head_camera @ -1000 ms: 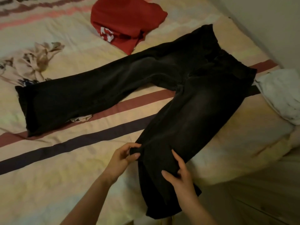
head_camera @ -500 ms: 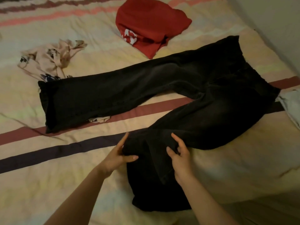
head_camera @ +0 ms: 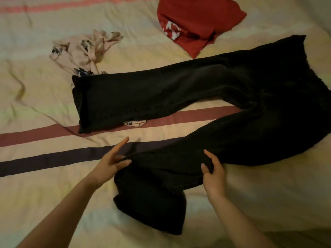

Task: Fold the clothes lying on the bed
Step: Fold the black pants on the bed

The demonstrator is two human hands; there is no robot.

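Black jeans [head_camera: 206, 97] lie spread on the striped bed sheet [head_camera: 35, 185], legs splayed in a V, waistband off to the right edge of view. Landmark is the jeans. Far leg runs left, flat, hem near the crumpled pink floral garment [head_camera: 86, 51], which sits just past that hem; a scrap of the same print pokes out from under the far leg's lower edge. Red shirt [head_camera: 195, 22] lies beyond the jeans' seat, close to but apart from them.

Near leg runs down toward the person, hem end bunched and doubled at the bottom. Left hand [head_camera: 109, 165] pinches the near leg's left edge between thumb and lower fingers, index finger sticking straight out over the sheet. Right hand [head_camera: 212, 173] grips the near leg's right edge, thumb and fingers curled over a fold of cloth. Hands are apart, one on each side of the same leg.

Handling guess: denim looks heavy and thick, semi-stiff, not slippery, holds a crease, drags on the sheet rather than gliding. Nothing fragile. Best holds are likely the side seams and hem, then the waistband corners; the leg needs lifting rather than sliding. Likely step: carry the near leg over onto the far leg. Risk: the bunched hem stays folded under, and the floral scrap gets caught in the fold.
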